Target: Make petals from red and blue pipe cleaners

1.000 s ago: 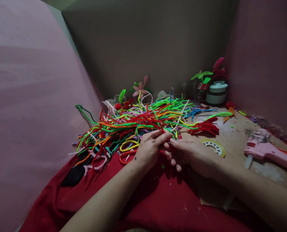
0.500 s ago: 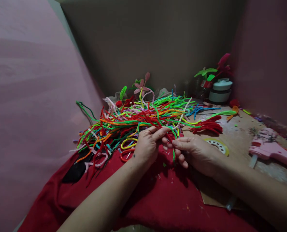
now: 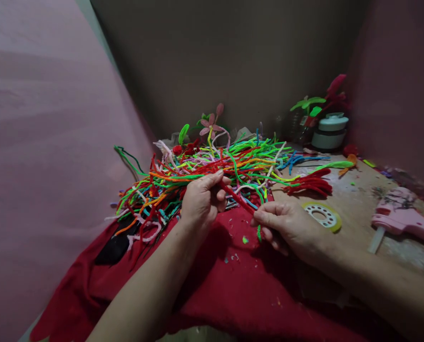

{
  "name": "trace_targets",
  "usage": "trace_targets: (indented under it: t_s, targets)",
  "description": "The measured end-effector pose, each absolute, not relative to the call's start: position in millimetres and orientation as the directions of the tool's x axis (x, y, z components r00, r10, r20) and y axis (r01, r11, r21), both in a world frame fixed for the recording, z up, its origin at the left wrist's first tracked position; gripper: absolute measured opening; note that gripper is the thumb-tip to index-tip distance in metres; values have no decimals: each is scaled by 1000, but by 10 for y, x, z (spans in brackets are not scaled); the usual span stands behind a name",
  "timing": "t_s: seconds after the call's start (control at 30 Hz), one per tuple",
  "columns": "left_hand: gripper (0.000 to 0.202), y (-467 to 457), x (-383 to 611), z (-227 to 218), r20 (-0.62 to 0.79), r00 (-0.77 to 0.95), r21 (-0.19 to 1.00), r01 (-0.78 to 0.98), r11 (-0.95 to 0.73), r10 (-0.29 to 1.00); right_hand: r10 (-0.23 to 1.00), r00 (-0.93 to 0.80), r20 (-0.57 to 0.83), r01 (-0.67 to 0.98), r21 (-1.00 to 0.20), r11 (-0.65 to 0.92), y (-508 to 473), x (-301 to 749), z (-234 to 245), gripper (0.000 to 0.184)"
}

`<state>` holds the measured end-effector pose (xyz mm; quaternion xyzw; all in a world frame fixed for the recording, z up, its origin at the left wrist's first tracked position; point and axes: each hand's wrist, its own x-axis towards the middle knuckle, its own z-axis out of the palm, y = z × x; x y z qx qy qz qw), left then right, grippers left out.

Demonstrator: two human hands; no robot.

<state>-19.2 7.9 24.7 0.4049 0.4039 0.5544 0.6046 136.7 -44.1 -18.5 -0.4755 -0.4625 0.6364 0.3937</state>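
Note:
A red pipe cleaner [image 3: 237, 195] is stretched slantwise between my two hands. My left hand [image 3: 204, 195] pinches its upper part, thumb on top and fingers curled. Around its lower right end, the thumb and fingers of my right hand [image 3: 276, 221] are closed. A green pipe cleaner [image 3: 258, 232] hangs down beside my right fingertips; whether they touch it I cannot tell. Just behind both hands lies a large tangled heap of pipe cleaners [image 3: 183, 178] in green, red, orange, pink and other colours. Red cloth [image 3: 226, 280] spreads beneath my hands, with small scraps on it.
To the right, a yellow-rimmed tape roll [image 3: 335, 222] and a pink glue gun [image 3: 399, 218] lie on the brown board [image 3: 356, 190]. A bundle of red pipe cleaners [image 3: 313, 184] sits nearby. Behind stand a pale lidded jar [image 3: 329, 137] and a pink pipe-cleaner flower [image 3: 210, 126].
My left hand has moved left, away from my right hand, so a length of red pipe cleaner now shows between them. My right hand stays nearly in place.

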Motion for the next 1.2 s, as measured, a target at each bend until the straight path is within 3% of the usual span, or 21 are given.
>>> trace_targets:
  t_s: [0.13, 0.23, 0.37, 0.47, 0.6, 0.8, 0.93, 1.03, 1.13, 1.2]
  targets:
    - [26, 109, -217, 251, 82, 15, 925, -375, -70, 997, 943, -243, -228, -136, -954, -265, -446, 1390, -188, 23]
    - [39, 95, -206, 207, 87, 200, 902, -432, 8, 976, 960, -210, -184, -238, -943, -233, -427, 1417, -190, 26]
    - [31, -10, -128, 102, 7, 427, 962, -250, 110, 904, 961, -226, -161, -298, -927, -225, -393, 1438, -208, 26]
    - [23, -71, -75, 47, 23, 399, 986, -163, 46, 916, 941, -303, -152, -342, -904, -256, -377, 1445, -224, 26]
    - [21, -64, -75, 38, 7, 318, 978, -199, 59, 948, 901, -421, -106, -437, -846, -304, -367, 1454, -244, 22]
    - [23, -66, -92, 51, -13, 295, 987, -151, 60, 955, 871, -461, -168, -422, -822, -382, -349, 1452, -274, 20]
    - [27, -86, -89, 46, -2, 256, 995, -92, 27, 967, 888, -415, -197, -226, -923, -311, -365, 1430, -256, 22]
    - [28, -86, -86, 25, -20, 224, 995, -87, 40, 974, 950, -306, -58, 117, -993, -23, -414, 1401, -249, 26]
    - [28, -85, -75, -2, -40, 219, 993, -97, 63, 975, 945, -235, 226, 437, -844, 310, -458, 1385, -271, 31]
    - [28, -83, -66, -14, -28, 214, 993, -107, 52, 976, 925, -219, 309, 522, -764, 379, -471, 1390, -291, 32]
